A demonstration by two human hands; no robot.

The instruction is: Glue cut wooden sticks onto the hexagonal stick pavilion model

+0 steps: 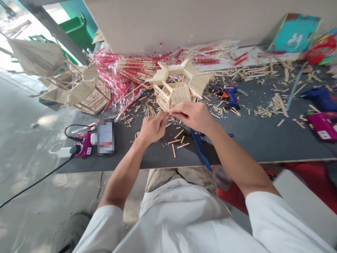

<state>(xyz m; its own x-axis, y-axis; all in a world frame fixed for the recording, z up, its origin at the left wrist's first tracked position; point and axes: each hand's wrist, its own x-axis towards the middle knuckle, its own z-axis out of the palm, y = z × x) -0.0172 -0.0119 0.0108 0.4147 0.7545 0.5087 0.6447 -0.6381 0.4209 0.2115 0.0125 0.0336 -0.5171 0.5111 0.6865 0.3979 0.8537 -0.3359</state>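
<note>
My left hand and my right hand meet fingertip to fingertip at the near side of a small lantern-like structure built from thin wooden sticks. Both are closed in a pinch. Whatever they pinch is too small and covered to make out. The structure stands on the dark table, its flared top uppermost, and its near lower edge is partly behind my fingers. Under my right forearm lies a blue-handled hand tool. Several short cut sticks are scattered between my arms.
Plastic-wrapped bundles of red-tipped sticks lie behind. At left are a larger stick model, a phone and a magenta power strip with cables. A blue glue gun and another blue tool lie right, among stick scraps.
</note>
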